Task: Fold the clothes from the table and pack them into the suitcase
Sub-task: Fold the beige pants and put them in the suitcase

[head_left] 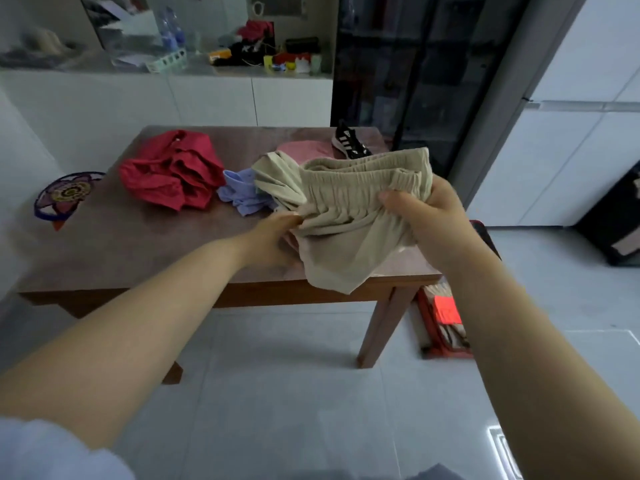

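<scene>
The beige garment (349, 223), with a gathered elastic waistband, is held up between both hands over the near right corner of the table (138, 251); its loose lower edge hangs past the table's front edge. The right hand (426, 209) grips the waistband's right end, thumb in front and fingers wrapped behind the cloth. The left hand (273, 240), lower and to the left of the right one, holds the garment's left side; its fingertips are buried in the folds, so how tightly they curl cannot be told. More beige cloth trails away beyond the left hand; whether it is the same piece is unclear.

Just past the left hand lies a crumpled pale blue garment (242, 195), and further left of it a heap of red clothing (173, 174). Beyond the right hand, behind the waistband, sit a pink garment (304, 150) and a black striped sneaker (348, 143). Far left of the left hand, a round patterned mat (65, 195) overhangs the table's edge. Below the right forearm, on the floor beside the table leg, a red suitcase (443, 323) lies open.
</scene>
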Demonstrator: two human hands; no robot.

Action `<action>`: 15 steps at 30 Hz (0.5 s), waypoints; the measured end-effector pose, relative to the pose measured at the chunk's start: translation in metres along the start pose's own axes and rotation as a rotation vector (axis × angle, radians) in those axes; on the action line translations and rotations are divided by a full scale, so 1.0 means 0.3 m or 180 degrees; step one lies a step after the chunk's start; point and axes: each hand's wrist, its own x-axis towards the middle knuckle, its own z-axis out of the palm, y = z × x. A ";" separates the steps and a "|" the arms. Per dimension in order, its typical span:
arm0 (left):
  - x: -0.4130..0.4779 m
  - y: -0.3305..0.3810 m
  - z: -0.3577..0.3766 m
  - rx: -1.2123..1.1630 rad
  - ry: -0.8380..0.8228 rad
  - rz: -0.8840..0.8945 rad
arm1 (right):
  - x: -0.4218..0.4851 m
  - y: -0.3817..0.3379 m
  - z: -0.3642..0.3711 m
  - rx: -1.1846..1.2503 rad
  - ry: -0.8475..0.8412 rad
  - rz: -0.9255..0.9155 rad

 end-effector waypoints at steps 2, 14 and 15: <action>0.054 -0.005 0.052 -0.0039 0.0087 0.0060 | -0.017 -0.030 -0.066 0.0179 0.0135 -0.0103; 0.153 0.124 0.257 0.0371 0.0236 0.0063 | -0.060 -0.099 -0.290 0.0054 0.0444 -0.0119; 0.126 0.124 0.269 0.0332 0.0154 0.0120 | -0.058 -0.096 -0.294 0.0016 0.0446 -0.0094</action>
